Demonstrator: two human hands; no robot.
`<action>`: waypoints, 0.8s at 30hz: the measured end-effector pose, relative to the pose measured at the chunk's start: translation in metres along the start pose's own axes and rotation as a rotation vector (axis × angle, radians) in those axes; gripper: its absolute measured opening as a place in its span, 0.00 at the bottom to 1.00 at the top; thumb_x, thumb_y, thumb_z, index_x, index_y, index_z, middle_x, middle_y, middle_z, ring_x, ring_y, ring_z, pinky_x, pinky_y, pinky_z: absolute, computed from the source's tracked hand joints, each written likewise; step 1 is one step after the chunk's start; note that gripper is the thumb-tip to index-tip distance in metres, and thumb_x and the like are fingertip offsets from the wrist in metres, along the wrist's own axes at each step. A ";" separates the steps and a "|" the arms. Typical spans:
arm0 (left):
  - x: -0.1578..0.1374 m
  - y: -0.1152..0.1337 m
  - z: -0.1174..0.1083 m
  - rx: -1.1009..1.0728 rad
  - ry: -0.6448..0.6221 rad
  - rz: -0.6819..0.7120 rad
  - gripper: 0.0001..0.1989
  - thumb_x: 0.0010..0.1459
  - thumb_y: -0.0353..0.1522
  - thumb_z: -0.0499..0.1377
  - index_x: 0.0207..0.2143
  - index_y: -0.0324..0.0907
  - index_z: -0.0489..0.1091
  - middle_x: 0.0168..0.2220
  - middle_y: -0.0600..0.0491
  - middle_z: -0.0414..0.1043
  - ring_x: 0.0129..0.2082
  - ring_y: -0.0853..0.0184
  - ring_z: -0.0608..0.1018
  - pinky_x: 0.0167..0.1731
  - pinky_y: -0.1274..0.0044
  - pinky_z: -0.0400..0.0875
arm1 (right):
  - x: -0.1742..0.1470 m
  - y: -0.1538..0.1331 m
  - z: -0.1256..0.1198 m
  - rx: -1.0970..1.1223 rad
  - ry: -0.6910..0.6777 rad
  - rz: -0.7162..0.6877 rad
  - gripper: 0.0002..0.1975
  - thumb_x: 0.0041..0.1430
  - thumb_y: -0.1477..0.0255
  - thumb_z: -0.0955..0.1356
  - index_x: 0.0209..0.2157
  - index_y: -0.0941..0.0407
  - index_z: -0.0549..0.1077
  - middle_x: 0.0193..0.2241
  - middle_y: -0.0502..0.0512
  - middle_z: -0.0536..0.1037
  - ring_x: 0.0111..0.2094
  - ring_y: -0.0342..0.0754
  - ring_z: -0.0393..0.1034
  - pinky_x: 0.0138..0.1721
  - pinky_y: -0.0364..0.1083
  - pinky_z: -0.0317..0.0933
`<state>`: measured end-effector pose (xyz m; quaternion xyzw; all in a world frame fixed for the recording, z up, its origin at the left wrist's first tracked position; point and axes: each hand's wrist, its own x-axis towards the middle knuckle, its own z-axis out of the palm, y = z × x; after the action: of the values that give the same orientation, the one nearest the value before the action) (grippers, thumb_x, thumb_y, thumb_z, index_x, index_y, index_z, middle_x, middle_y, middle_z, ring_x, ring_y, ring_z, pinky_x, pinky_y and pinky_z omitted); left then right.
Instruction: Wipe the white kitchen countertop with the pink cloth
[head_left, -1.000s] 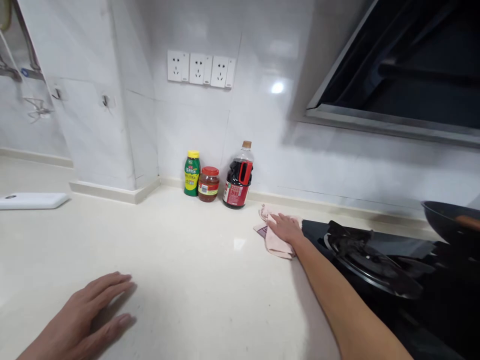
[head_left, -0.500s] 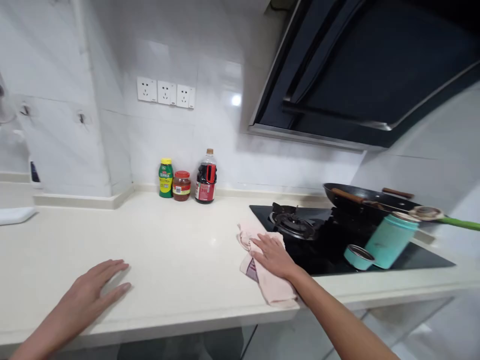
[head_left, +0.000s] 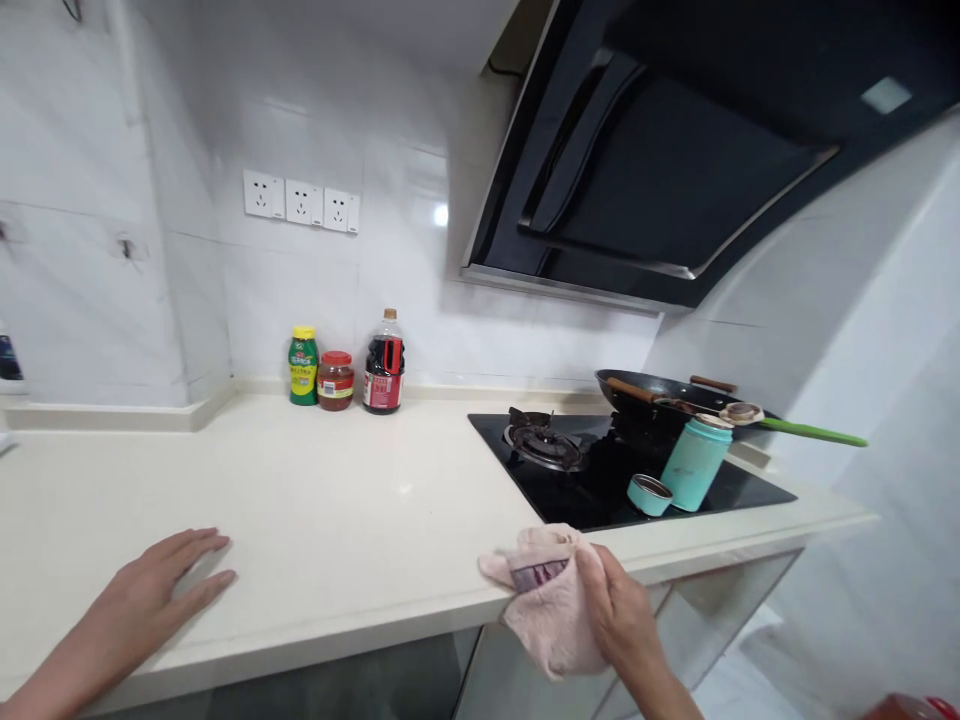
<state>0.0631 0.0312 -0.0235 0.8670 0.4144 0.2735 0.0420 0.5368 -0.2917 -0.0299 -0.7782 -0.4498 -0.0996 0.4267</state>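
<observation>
A pink cloth [head_left: 559, 620] with a purple patterned strip is bunched in my right hand [head_left: 622, 610], its thumb and fingers closed round it at the front edge of the counter. Part of the cloth rests on the edge and the rest hangs below it. My left hand [head_left: 161, 590] lies on the pale countertop [head_left: 315, 510] at the left, fingers stretched out, holding nothing.
A black gas hob [head_left: 600, 490] carries a wok [head_left: 667, 390], a turquoise flask [head_left: 696, 465] and its turquoise cup [head_left: 649, 494]. Along the wall stand a green bottle [head_left: 303, 368], a red-lidded jar [head_left: 335, 382] and a dark sauce bottle [head_left: 384, 365]. A range hood [head_left: 675, 170] overhangs the hob.
My right hand has gone from lying flat on the cloth to gripping it, drawing it toward me over the counter's edge. My left hand stays on the counter. The view has shifted right.
</observation>
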 end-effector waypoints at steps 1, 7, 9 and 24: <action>0.000 0.000 0.001 -0.004 0.013 -0.004 0.37 0.57 0.63 0.52 0.50 0.46 0.79 0.56 0.50 0.75 0.59 0.51 0.74 0.63 0.59 0.65 | 0.005 -0.001 -0.009 0.027 -0.009 0.015 0.29 0.69 0.45 0.51 0.40 0.51 0.71 0.33 0.57 0.78 0.35 0.56 0.73 0.40 0.51 0.68; -0.002 0.001 0.000 -0.029 0.018 -0.023 0.37 0.57 0.64 0.52 0.51 0.48 0.78 0.56 0.53 0.76 0.58 0.53 0.75 0.63 0.61 0.65 | 0.089 0.017 -0.037 0.040 -0.128 0.072 0.29 0.71 0.48 0.52 0.35 0.53 0.71 0.36 0.54 0.78 0.40 0.50 0.72 0.43 0.46 0.68; -0.003 0.002 -0.002 -0.036 0.004 -0.034 0.35 0.58 0.62 0.54 0.51 0.48 0.78 0.57 0.53 0.75 0.59 0.54 0.75 0.63 0.62 0.65 | 0.120 0.034 -0.031 -0.042 -0.147 0.149 0.26 0.72 0.53 0.54 0.35 0.55 0.72 0.36 0.55 0.78 0.39 0.49 0.72 0.45 0.49 0.67; -0.003 -0.018 0.013 0.042 0.009 -0.032 0.30 0.57 0.59 0.55 0.50 0.51 0.79 0.57 0.54 0.75 0.60 0.52 0.74 0.64 0.59 0.65 | 0.102 0.078 -0.006 -0.482 -0.353 -0.122 0.36 0.58 0.43 0.62 0.60 0.49 0.70 0.64 0.54 0.65 0.65 0.59 0.55 0.64 0.59 0.51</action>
<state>0.0555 0.0431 -0.0415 0.8598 0.4339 0.2680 0.0261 0.6583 -0.2513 -0.0160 -0.8339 -0.5262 -0.0922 0.1383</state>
